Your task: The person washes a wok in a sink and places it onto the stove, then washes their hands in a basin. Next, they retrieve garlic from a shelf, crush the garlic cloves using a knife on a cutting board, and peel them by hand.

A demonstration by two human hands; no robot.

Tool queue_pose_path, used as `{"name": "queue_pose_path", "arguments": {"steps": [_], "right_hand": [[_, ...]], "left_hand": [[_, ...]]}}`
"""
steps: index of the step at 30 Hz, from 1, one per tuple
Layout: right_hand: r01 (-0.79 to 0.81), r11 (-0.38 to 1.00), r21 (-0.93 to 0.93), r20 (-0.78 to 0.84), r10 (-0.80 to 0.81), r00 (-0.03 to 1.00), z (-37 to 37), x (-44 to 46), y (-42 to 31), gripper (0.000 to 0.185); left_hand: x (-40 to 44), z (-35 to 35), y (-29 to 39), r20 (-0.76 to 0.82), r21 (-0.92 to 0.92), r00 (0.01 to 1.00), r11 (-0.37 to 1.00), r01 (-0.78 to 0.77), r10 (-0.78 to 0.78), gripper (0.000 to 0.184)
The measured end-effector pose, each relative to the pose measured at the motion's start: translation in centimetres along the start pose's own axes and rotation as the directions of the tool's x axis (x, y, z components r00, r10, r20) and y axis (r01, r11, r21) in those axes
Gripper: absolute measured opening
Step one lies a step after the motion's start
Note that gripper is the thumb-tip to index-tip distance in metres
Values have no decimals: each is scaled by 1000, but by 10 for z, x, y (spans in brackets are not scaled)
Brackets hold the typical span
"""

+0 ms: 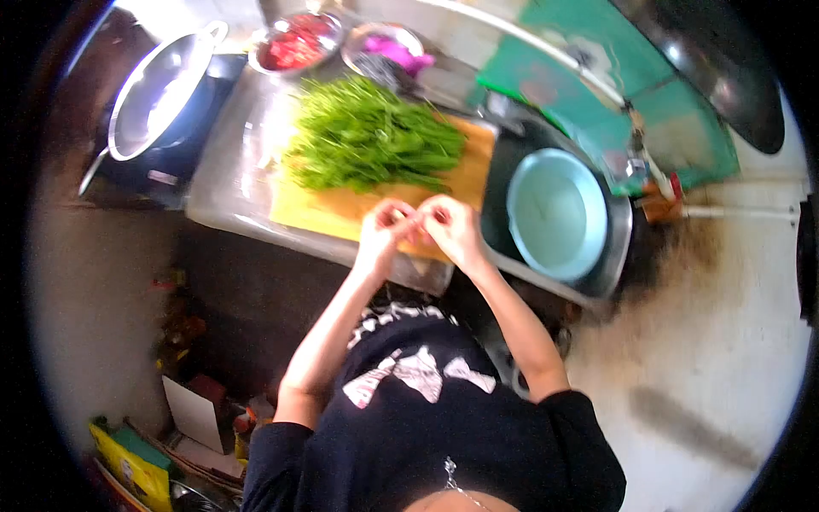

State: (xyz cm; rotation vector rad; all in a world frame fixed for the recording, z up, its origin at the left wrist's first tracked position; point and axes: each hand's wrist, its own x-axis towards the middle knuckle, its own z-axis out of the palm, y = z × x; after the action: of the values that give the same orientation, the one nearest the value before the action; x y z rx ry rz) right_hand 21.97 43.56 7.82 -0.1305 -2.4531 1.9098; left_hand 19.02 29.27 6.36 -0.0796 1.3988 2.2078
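My left hand (pixel 386 232) and my right hand (pixel 450 225) meet at the fingertips above the front edge of a yellow cutting board (pixel 320 209). The fingers of both are curled and pinched together. A small pinkish piece seems to sit between them, too blurred to name. Just beyond my hands, a large heap of leafy green vegetables (pixel 367 141) covers most of the board. To the right of my right hand, a light blue basin (pixel 556 218) holding what looks like water stands in the sink (pixel 499 183).
Behind the greens are a metal bowl of chopped red pieces (pixel 297 44) and another bowl (pixel 380 38) with something purple, a dark bag (pixel 384 72) beside it. A wok or pan (pixel 162 98) sits at the left. A faucet (pixel 633 162) is right of the sink.
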Motion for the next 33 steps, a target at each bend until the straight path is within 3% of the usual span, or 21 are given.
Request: {"name": "queue_pose_path", "arguments": {"steps": [1,2,3,4,6,7,9,15,17,23,27,29,33], "right_hand": [[-2,1000,-7,-46,1,999,1,0,2,5],[13,988,-151,-64,-23,998,2,3,0,6],[66,954,-292,-67,-90,994,0,0,-7,8],[62,958,-278,-70,-85,994,3,1,-7,9],[44,961,-274,-125,-81,989,7,3,9,10],[-2,989,-149,-140,-19,990,8,5,7,11],[-80,994,-72,-88,73,993,1,4,17,11],[56,910,-410,-86,-100,991,3,4,-16,5],[-55,997,-56,-79,51,996,4,6,-4,4],[-74,997,29,-27,75,997,-3,2,-21,7],[-26,991,-132,-19,24,1000,-7,1,-21,6],[155,939,-306,28,-154,988,-9,1,-19,5],[163,948,-274,52,-155,987,-6,-3,-22,11]], "left_hand": [[-1,-1,4,-8,53,1000,998,-26,26,8],[5,-10,-2,18,127,998,990,-60,58,8],[2,-7,0,27,67,999,997,-24,22,10],[2,-6,4,-1,165,1000,986,-27,27,8],[6,-8,2,15,191,996,978,-84,83,9],[12,-10,-9,31,75,995,992,-98,96,10],[13,-3,-9,-20,-35,996,996,-88,87,7],[7,1,9,-13,148,1000,989,-11,13,17],[13,-5,6,33,50,999,999,6,-7,16],[10,-2,8,39,97,999,995,29,-33,14],[10,-2,4,51,20,997,998,52,-53,13],[9,-6,6,117,20,989,996,88,-90,14],[8,-16,9,212,-15,963,985,173,-166,9]]}}
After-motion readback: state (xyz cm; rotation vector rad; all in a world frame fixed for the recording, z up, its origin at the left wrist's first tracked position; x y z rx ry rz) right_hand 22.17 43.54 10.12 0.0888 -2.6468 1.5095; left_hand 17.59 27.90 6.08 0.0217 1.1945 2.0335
